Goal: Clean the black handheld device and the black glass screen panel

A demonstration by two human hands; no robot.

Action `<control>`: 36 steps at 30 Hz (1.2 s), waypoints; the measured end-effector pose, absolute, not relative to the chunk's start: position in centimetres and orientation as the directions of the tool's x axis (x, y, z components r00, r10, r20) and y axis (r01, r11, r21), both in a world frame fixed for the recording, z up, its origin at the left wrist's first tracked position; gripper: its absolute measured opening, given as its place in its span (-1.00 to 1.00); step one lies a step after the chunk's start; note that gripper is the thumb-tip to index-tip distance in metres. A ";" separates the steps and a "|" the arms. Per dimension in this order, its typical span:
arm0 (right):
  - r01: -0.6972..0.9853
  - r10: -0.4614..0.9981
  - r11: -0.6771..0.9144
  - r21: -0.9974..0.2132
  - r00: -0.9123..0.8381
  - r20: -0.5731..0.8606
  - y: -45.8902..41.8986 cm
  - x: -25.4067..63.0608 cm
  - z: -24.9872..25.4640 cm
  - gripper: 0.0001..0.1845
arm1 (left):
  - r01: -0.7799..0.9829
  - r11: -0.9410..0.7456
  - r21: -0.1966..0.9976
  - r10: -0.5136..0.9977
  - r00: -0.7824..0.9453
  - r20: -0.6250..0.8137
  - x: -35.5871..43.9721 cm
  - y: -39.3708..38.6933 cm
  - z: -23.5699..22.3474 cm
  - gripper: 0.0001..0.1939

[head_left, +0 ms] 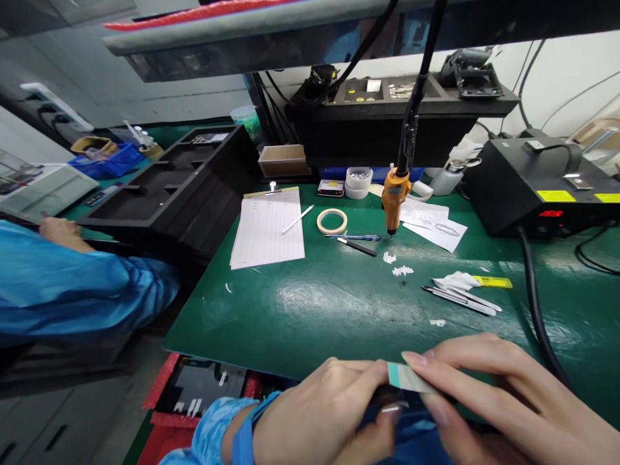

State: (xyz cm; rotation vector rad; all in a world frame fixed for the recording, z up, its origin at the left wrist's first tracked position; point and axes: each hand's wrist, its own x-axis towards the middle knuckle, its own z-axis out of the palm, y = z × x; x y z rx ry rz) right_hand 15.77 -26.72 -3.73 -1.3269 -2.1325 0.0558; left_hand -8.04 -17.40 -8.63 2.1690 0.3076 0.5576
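A small pale strip with a teal-green band (409, 378) is stretched between my two hands near the front edge of the bench. My left hand (327, 410), with a blue band at the wrist, pinches its left end. Thumb and fingers of my right hand (504, 394) close on the right end. Under the strip, between the hands, is something dark and partly hidden that I cannot make out. Just beyond lie white paper scraps (403, 271), tweezers (460, 300) and a yellow-handled cutter (493, 282).
An orange electric screwdriver (394, 197) hangs over the green bench (320, 310). A clipboard (268, 229), tape roll (332, 221) and pens (356, 245) lie behind. At right stands a black station (547, 184) with a thick cable (533, 303). A co-worker's blue sleeve (82, 278) is at left.
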 end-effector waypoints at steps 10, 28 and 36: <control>0.872 0.815 0.427 -0.241 -0.254 0.521 -26.6 17.8 -4.5 -0.54 | 0.052 -0.510 0.858 0.426 0.883 0.199 -7.9 -17.0 -9.1 -0.68; 0.864 0.762 0.488 -0.124 -0.352 0.543 -24.9 17.0 -4.5 -0.70 | 0.062 -0.315 0.947 0.436 0.896 0.086 -7.4 -16.0 -9.6 -0.92; 0.895 0.761 0.412 -0.171 -0.236 0.604 -24.3 15.2 -4.7 -0.65 | 0.020 -0.193 0.981 0.404 0.913 0.061 -7.0 -15.9 -9.6 -0.89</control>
